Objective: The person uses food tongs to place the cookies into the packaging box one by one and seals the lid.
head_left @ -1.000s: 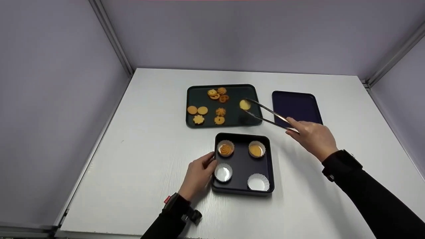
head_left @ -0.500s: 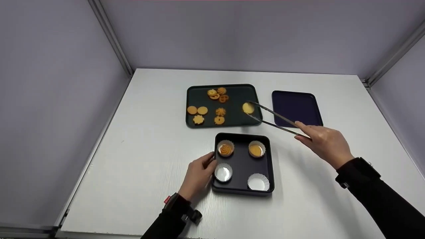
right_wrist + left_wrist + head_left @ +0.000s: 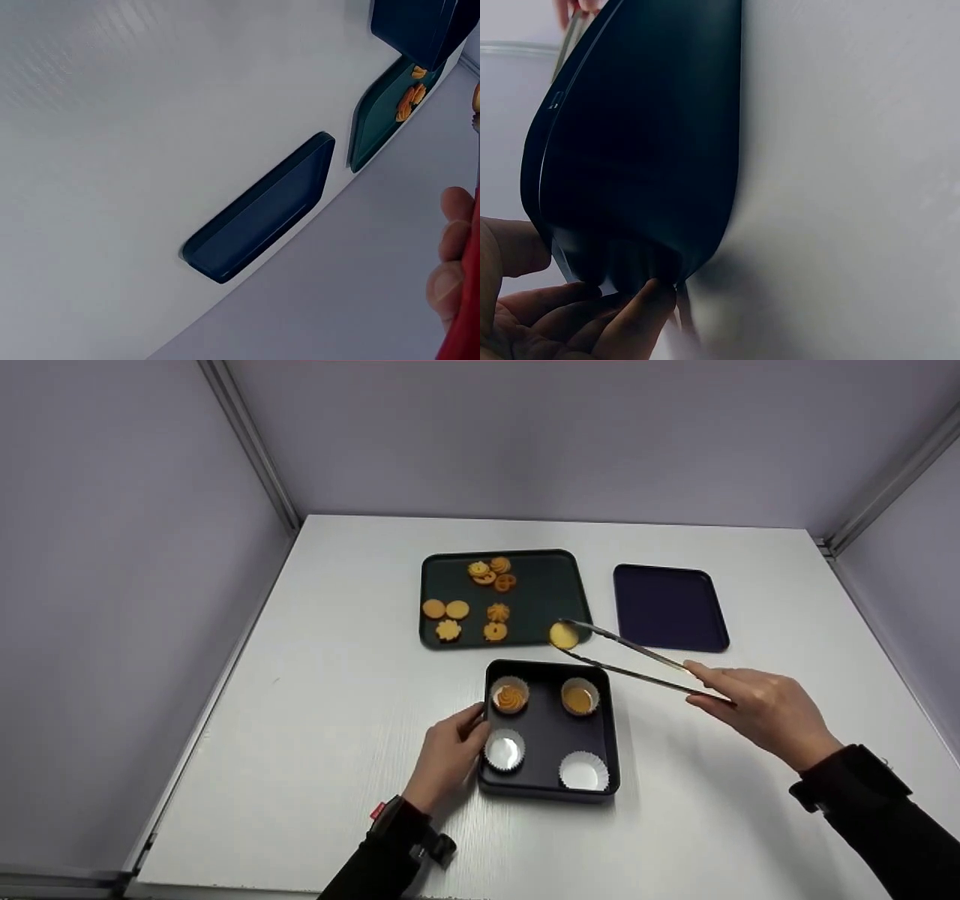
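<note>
In the head view, taking the square box (image 3: 544, 735) as clock centre with 12 farthest from the person, the right hand (image 3: 769, 709) at 3 o'clock is pinching tongs (image 3: 632, 645), whose tips are clamping a round cookie (image 3: 564, 635). Over the last moment the tongs have been drawing that cookie toward 6 o'clock, across the green tray (image 3: 544, 585) to its near edge; it is now hovering just beyond the box's 12 o'clock wall, so a carry seems under way. The left hand (image 3: 448, 754) at 9 o'clock is still holding the box. Inside, a swirl cookie (image 3: 511, 698) and a flat cookie (image 3: 577, 700) are occupying paper cups near 11 and 1; unfilled cups (image 3: 584, 772) are sitting at 8 and 5. The raised far wall is standing between the clamped cookie and those cups. A purple tray (image 3: 671, 607) is lying toward 1. In the left wrist view, thumb and fingers are touching the box, whose outer wall is hiding the contents. In the right wrist view, the purple tray is lying centrally, the green tray at 2 o'clock; the hold is partly out of frame.
</note>
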{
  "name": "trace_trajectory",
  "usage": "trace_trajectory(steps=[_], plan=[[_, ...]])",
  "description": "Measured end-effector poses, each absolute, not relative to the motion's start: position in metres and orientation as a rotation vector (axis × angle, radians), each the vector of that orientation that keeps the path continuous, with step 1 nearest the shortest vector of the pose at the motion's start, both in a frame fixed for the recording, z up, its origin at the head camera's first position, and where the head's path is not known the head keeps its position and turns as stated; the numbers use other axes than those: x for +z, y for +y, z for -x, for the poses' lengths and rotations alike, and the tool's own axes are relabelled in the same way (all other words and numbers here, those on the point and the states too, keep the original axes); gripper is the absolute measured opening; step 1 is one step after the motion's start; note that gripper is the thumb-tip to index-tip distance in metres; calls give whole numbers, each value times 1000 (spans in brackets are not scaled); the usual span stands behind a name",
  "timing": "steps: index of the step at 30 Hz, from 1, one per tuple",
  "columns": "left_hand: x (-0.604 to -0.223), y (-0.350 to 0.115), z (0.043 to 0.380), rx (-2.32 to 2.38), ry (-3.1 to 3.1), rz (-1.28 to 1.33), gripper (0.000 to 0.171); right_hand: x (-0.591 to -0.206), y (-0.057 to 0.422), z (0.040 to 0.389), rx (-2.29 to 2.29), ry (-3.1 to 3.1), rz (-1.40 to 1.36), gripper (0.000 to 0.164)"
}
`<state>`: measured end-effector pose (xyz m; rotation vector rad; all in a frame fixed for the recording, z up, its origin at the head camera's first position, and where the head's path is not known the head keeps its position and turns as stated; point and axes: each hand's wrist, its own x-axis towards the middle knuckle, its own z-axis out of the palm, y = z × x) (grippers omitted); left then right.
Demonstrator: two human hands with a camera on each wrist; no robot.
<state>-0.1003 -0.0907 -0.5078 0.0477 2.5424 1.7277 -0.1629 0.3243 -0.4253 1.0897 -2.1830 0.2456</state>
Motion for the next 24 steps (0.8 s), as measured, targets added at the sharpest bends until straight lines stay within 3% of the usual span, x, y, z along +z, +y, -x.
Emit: trace_trajectory(steps=[24], plan=[[-508, -91, 100, 1749, 2517, -40, 43, -402, 343, 137, 484, -2316, -1356, 47]])
